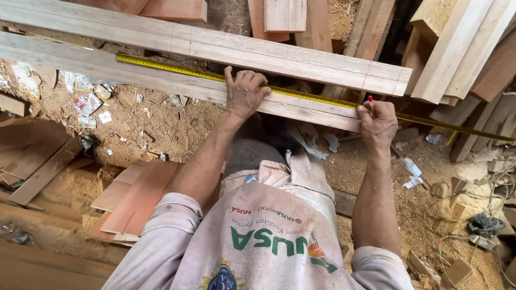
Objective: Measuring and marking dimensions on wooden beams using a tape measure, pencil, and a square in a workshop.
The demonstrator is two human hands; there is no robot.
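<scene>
Two long pale wooden planks [161, 75] lie side by side across the view, slanting down to the right. A yellow tape measure [312, 96] stretches along the nearer plank and on past its right end. My left hand [244, 94] presses flat on the tape and plank near the middle, fingers spread. My right hand [378, 123] is at the plank's right end, closed on a red pencil [370, 99] whose tip touches the wood by the tape. Thin pencil lines cross the farther plank [301, 56].
Sawdust and paper scraps cover the ground. Reddish boards [137, 198] lie at lower left. More planks and timber offcuts [462, 48] are stacked at upper right and top centre. Tangled cords and small wood blocks [484, 225] sit at lower right.
</scene>
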